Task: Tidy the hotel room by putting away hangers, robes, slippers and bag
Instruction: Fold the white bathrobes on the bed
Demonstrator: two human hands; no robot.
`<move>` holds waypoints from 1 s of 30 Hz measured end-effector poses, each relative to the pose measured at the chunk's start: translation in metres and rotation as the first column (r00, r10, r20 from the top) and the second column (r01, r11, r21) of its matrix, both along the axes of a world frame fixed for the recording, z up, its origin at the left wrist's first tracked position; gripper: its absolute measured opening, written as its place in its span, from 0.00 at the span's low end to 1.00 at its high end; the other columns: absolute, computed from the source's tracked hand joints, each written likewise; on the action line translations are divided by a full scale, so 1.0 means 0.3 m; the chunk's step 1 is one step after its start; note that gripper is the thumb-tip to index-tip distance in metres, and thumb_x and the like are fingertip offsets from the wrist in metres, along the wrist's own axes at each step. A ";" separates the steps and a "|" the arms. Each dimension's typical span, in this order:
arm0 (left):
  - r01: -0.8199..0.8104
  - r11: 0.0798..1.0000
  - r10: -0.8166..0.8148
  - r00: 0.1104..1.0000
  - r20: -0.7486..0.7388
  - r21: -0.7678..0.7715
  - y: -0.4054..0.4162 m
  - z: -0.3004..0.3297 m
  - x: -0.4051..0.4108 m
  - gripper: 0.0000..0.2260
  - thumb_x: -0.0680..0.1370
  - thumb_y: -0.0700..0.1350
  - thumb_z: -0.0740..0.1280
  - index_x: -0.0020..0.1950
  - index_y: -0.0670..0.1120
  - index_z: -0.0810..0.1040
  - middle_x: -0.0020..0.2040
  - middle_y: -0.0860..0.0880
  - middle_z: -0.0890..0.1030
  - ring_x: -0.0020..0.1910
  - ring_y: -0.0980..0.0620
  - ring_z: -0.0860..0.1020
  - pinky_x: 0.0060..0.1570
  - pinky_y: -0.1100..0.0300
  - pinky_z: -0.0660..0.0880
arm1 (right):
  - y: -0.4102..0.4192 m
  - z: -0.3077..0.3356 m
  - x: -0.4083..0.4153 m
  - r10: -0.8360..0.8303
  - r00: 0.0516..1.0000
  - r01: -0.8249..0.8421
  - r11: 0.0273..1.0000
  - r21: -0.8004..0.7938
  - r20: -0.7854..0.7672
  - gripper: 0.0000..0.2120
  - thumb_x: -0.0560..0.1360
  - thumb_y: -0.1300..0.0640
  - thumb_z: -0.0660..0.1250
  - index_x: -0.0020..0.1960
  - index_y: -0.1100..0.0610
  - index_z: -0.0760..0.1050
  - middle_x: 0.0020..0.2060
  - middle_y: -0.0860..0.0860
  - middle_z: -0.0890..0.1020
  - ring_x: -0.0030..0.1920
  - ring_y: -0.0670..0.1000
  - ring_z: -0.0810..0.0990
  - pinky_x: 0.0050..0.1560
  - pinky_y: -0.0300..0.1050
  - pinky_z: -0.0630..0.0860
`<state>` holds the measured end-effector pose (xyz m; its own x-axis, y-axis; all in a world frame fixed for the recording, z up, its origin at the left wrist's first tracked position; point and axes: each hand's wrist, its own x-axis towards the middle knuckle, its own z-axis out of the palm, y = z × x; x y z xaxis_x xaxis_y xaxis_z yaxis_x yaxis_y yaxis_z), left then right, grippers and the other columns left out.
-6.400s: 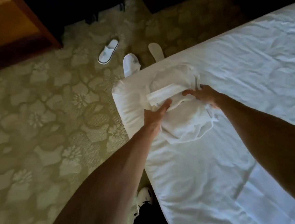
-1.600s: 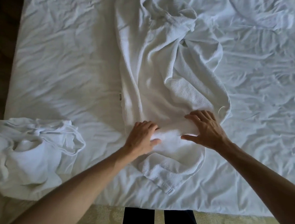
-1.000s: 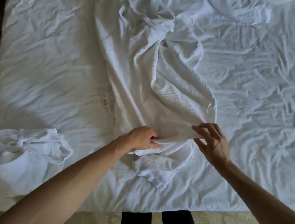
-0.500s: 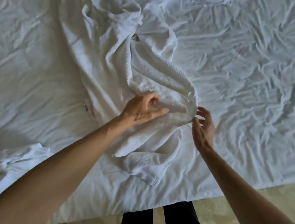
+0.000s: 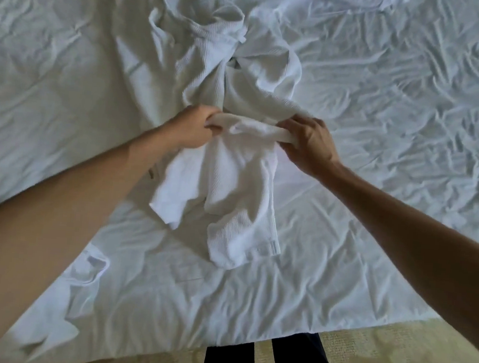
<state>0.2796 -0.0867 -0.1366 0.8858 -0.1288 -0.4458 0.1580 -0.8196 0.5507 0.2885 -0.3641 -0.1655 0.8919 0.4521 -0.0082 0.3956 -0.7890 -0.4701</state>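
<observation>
White waffle cloth nearest me first: a second robe (image 5: 56, 304) bunched at the bed's (image 5: 371, 250) near-left corner, part-hidden by my left forearm. Further in, both my hands are closed on the robe (image 5: 232, 180) I'm working. Left hand (image 5: 195, 129) is fisted round one end of a rolled edge, right hand (image 5: 308, 144) pinches the other, the roll taut between them, both arms reaching forward. Loose flaps hang below; the rest trails crumpled up the bed. I judge this the folding step; next I need to lift and straighten it.
</observation>
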 end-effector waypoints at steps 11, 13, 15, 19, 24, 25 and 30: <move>-0.259 0.963 0.259 0.966 0.018 0.073 0.372 -0.022 0.061 0.14 0.83 0.49 0.63 0.68 0.48 0.76 0.60 0.47 0.81 0.58 0.45 0.79 0.55 0.54 0.74 | 0.356 0.195 0.339 -0.095 0.984 0.102 0.994 0.039 -0.149 0.17 0.69 0.40 0.74 0.43 0.54 0.84 0.35 0.49 0.80 0.40 0.51 0.79 0.37 0.44 0.66; -0.303 0.929 0.271 0.948 0.168 0.214 0.358 -0.045 0.033 0.15 0.80 0.43 0.64 0.66 0.45 0.74 0.62 0.43 0.78 0.60 0.40 0.76 0.57 0.50 0.74 | 0.411 0.206 0.373 -0.108 0.979 0.118 0.992 0.048 -0.171 0.16 0.67 0.40 0.74 0.43 0.53 0.84 0.35 0.49 0.81 0.40 0.51 0.81 0.36 0.45 0.70; -0.291 0.903 0.132 0.888 0.440 0.317 0.283 -0.048 -0.027 0.17 0.75 0.41 0.65 0.63 0.44 0.73 0.60 0.42 0.75 0.59 0.39 0.74 0.56 0.46 0.71 | 0.461 0.211 0.384 -0.124 0.977 0.134 0.990 0.046 -0.171 0.16 0.67 0.41 0.74 0.44 0.53 0.85 0.38 0.52 0.84 0.42 0.52 0.83 0.37 0.48 0.74; -0.114 0.972 0.012 0.895 0.445 0.204 0.005 -0.041 -0.200 0.21 0.76 0.63 0.63 0.55 0.46 0.72 0.50 0.47 0.77 0.47 0.42 0.78 0.46 0.49 0.72 | 0.517 0.190 0.384 -0.158 0.980 0.162 0.986 0.025 -0.118 0.15 0.69 0.43 0.74 0.46 0.54 0.84 0.40 0.53 0.84 0.42 0.52 0.81 0.38 0.45 0.69; -0.300 0.922 0.272 0.952 0.143 0.245 -0.100 -0.112 -0.251 0.22 0.74 0.55 0.69 0.61 0.43 0.70 0.56 0.45 0.79 0.52 0.40 0.82 0.48 0.50 0.75 | 0.490 0.170 0.399 -0.193 0.965 0.212 0.973 0.088 -0.179 0.18 0.63 0.39 0.76 0.45 0.50 0.80 0.39 0.46 0.82 0.43 0.49 0.81 0.40 0.47 0.75; -0.303 0.927 0.279 0.951 0.133 0.221 -0.067 -0.122 -0.244 0.19 0.74 0.49 0.69 0.61 0.43 0.71 0.55 0.45 0.81 0.52 0.41 0.82 0.48 0.51 0.75 | 0.465 0.170 0.399 -0.171 0.964 0.190 0.979 0.077 -0.203 0.21 0.62 0.37 0.77 0.46 0.49 0.79 0.40 0.47 0.82 0.43 0.49 0.81 0.41 0.47 0.75; -0.397 0.917 0.390 0.914 -0.114 -0.045 0.140 -0.095 -0.199 0.08 0.70 0.48 0.75 0.46 0.47 0.81 0.41 0.51 0.83 0.41 0.51 0.80 0.36 0.65 0.73 | 0.269 0.133 0.365 -0.121 0.919 0.091 0.991 -0.096 -0.376 0.23 0.67 0.36 0.76 0.43 0.56 0.80 0.39 0.54 0.84 0.38 0.52 0.81 0.37 0.46 0.74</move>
